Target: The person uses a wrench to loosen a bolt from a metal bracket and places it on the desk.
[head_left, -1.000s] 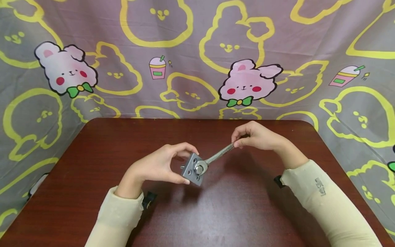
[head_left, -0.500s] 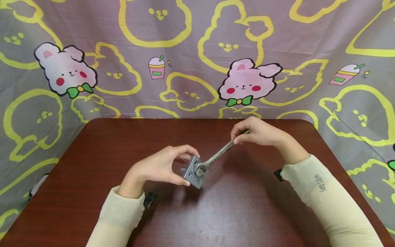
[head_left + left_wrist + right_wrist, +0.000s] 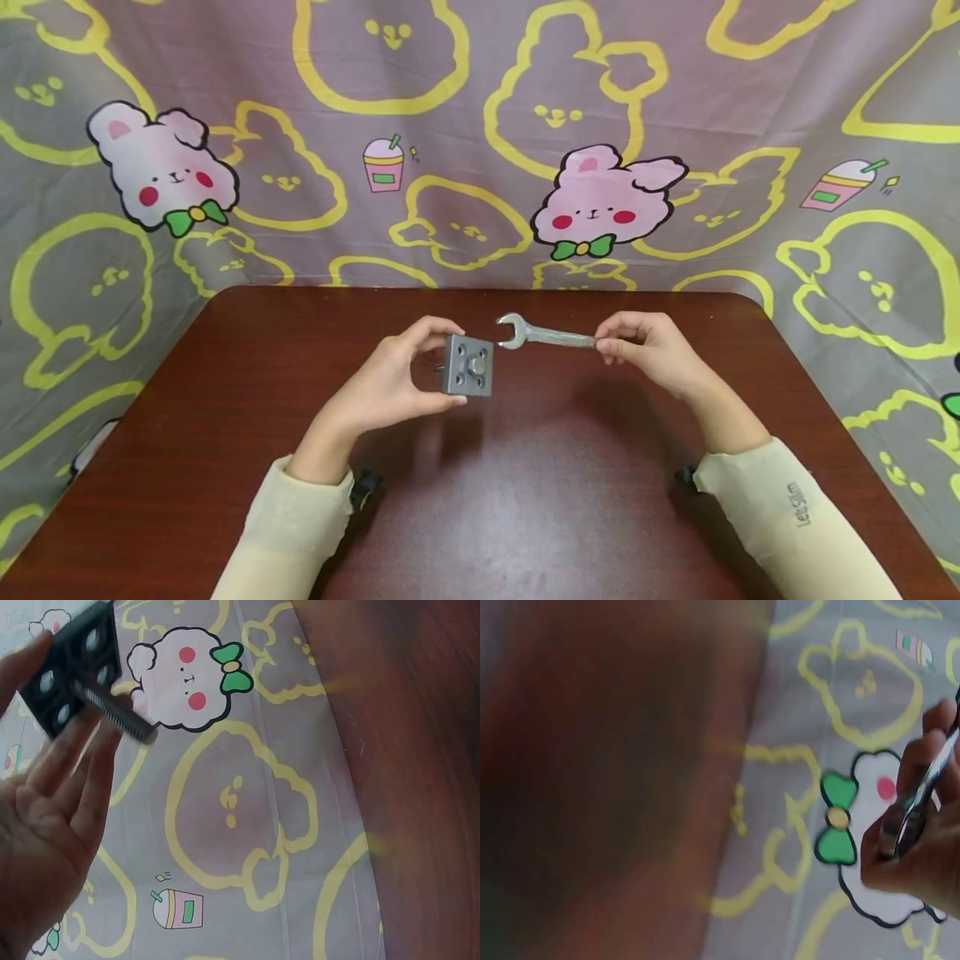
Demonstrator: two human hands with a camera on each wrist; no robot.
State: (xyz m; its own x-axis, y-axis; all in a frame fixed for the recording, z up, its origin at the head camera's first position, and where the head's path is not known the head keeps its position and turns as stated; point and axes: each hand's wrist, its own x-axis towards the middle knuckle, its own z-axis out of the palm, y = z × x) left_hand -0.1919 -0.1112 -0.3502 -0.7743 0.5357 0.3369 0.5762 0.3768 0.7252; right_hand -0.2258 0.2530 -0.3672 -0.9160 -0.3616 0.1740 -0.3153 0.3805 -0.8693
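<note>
My left hand (image 3: 378, 383) grips a square grey metal plate (image 3: 467, 387) by its edges, thumb below and fingers above. Through the middle of the plate runs a bolt (image 3: 477, 367), its head facing right, with holes around it. The left wrist view shows the threaded shank (image 3: 112, 709) sticking out of the back. My right hand (image 3: 656, 354) pinches a silver wrench (image 3: 557, 337) near one end, between thumb and fingers. The wrench lies roughly level, off the bolt, its forked end pointing at the plate's upper right corner. In the right wrist view, fingers partly cover the wrench (image 3: 930, 776).
Both hands are above a dark red-brown table (image 3: 525, 517) with rounded far corners. Behind it and along the sides hangs a grey-pink curtain (image 3: 450, 142) printed with cartoon bunnies and yellow outlines. Black wrist cameras sit under both cream sleeves (image 3: 296, 508).
The wrench's ring end was around the bolt head; now the wrench is off it, its forked end toward the plate. The plate has risen and turned. The right hand has shifted right and down.
</note>
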